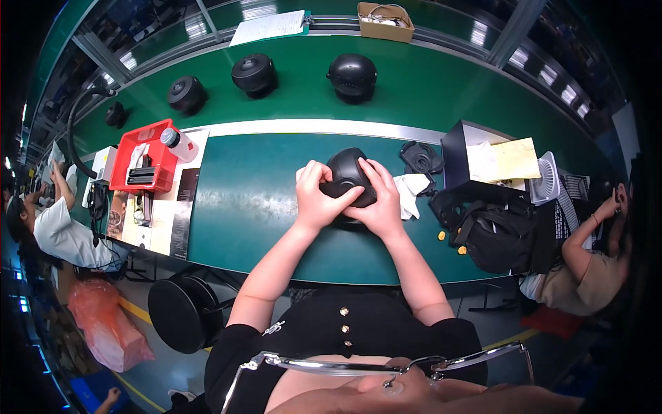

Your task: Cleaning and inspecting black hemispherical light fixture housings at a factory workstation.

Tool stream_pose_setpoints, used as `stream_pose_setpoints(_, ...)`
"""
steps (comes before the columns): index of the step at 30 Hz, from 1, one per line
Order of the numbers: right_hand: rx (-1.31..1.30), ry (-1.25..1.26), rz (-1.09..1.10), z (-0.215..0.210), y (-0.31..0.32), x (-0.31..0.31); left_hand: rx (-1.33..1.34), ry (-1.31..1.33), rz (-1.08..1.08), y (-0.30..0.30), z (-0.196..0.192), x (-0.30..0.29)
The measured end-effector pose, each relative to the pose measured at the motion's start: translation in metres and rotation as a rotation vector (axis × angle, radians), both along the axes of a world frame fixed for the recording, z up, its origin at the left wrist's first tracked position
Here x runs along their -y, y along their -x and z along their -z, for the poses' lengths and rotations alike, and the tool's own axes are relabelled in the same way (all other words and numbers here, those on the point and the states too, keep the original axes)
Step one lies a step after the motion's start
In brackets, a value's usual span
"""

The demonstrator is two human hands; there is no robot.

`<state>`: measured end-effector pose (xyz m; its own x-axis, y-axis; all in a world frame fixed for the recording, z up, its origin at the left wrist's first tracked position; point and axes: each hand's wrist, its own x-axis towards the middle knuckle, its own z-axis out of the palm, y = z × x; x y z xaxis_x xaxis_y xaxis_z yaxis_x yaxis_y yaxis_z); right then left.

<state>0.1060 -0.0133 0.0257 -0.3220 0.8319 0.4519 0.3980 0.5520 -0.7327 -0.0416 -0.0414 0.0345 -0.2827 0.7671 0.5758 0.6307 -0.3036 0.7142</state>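
A glossy black rounded housing (347, 164) stands on the green work mat (241, 200) in front of me. From the left my left hand (317, 198) grips it, thumb pressed across its near face. My right hand (381, 205) wraps the other side, fingers curled over the top, so both thumbs meet near the middle. Much of the housing's lower part is hidden by my hands. Just right of my right hand lies a crumpled white cloth (411, 193). Behind the cloth is a black moulded plastic part (421, 158).
Several similar black units, one a round housing (352, 77), stand on the green belt (296, 103) beyond the mat. A red bin (143, 181) and bottle (181, 146) are left. Rightward are a black box (463, 155), a black bag (493, 238) and small yellow pieces (462, 250). People sit both sides.
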Motion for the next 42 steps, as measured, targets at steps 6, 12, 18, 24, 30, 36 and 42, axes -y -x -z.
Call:
stream_pose_setpoints(6, 0.034, -0.035, 0.023, -0.003, 0.005, 0.004, 0.326, 0.024, -0.034, -0.001, 0.005, -0.007)
stream_pose_setpoints(12, -0.080, 0.085, -0.060, 0.002, -0.002, -0.005, 0.344, -0.049, 0.054, 0.003, 0.010, -0.005)
stream_pose_setpoints(18, -0.525, 0.506, -0.302, 0.018, -0.010, -0.013, -0.039, -0.164, 0.198, 0.010, -0.006, 0.007)
stream_pose_setpoints(24, -0.517, 0.532, -0.514, -0.007, -0.021, -0.013, -0.096, -0.190, 0.277, 0.020, -0.004, 0.008)
stream_pose_setpoints(30, -0.346, 0.416, -0.318, -0.011, -0.016, -0.004, -0.115, -0.191, 0.215, 0.013, -0.005, 0.010)
stream_pose_setpoints(36, -0.357, 0.392, -0.226, -0.013, -0.014, -0.001, -0.118, -0.188, 0.206, 0.010, -0.004, 0.011)
stream_pose_setpoints(42, -0.400, 0.386, -0.213, -0.008, -0.013, 0.000, -0.193, -0.191, 0.176, 0.007, -0.005, 0.015)
